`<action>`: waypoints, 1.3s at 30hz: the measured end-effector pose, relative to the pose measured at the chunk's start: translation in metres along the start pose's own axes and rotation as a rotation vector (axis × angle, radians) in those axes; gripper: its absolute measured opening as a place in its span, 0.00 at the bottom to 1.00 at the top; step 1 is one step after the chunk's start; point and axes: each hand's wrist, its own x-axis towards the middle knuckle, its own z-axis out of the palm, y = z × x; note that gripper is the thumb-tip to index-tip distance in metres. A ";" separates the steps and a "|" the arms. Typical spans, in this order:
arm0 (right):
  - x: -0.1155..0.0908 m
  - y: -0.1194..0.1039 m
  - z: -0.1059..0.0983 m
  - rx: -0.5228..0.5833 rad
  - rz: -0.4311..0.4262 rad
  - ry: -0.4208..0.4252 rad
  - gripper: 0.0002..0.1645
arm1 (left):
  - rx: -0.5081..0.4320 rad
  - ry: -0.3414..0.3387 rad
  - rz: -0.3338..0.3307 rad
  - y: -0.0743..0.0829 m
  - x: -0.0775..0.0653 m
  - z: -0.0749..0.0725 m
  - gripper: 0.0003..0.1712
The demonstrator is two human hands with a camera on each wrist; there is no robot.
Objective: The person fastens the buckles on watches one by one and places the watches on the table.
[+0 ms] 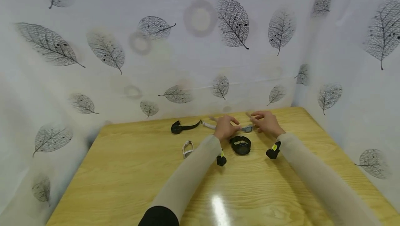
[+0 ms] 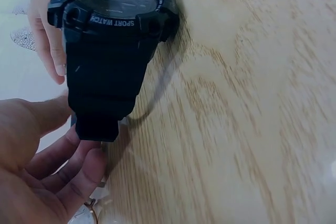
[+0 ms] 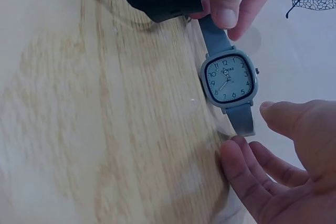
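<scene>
A blue-grey wristwatch (image 1: 248,129) with a squarish dial lies face up near the table's back edge. My left hand (image 1: 225,127) pinches one end of its strap between thumb and fingers, as the right wrist view shows at the top. At the other strap end is my right hand (image 1: 266,123), thumb and fingers spread to either side with a gap between them. In front of the left hand stands a black sport watch (image 1: 240,145), its strap looped; in the left wrist view it hides part of that hand's fingertips.
Left of the hands, a black watch (image 1: 176,127) lies with its strap stretched out, beside a white-strapped watch (image 1: 208,125). Nearer me sits a small pale watch (image 1: 187,149). A leaf-print curtain (image 1: 193,63) hangs behind the wooden table (image 1: 131,170).
</scene>
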 end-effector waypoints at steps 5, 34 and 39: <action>0.001 0.000 0.002 0.005 -0.007 0.002 0.23 | 0.004 -0.002 -0.034 0.000 0.001 0.000 0.06; -0.007 -0.005 0.009 -0.037 0.016 0.061 0.21 | -0.013 0.043 0.001 -0.005 0.002 0.003 0.05; -0.007 -0.008 0.011 0.027 -0.042 0.119 0.21 | -0.144 0.055 0.035 -0.006 0.001 -0.002 0.05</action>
